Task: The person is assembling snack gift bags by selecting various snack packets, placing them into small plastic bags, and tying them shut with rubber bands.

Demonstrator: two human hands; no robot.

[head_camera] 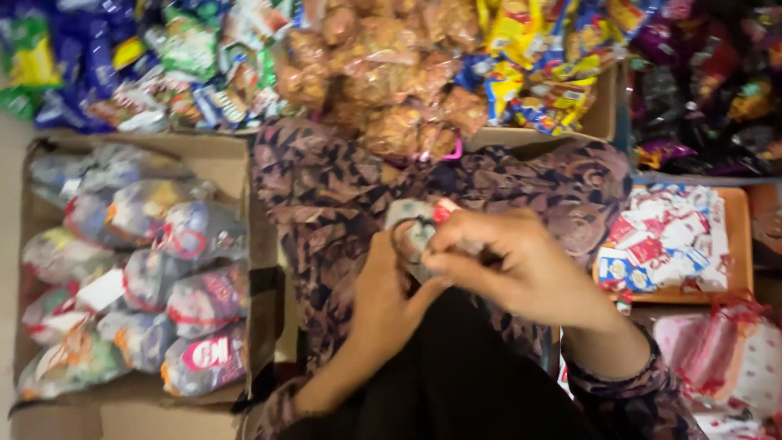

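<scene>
Both hands, left hand and right hand, pinch closed on a small blurred packet with a rubber band, centre, over patterned cloth. A cardboard box of bagged snacks crowds the left.

dim warm light, soft motion blur (whole frame), dark right corner

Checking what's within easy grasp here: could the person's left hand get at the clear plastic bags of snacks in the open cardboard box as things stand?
Probably yes, once freed. The left hand is busy with a small packet, but the clear plastic bags of snacks lie uncovered in the open cardboard box on that side, nothing between.
</scene>
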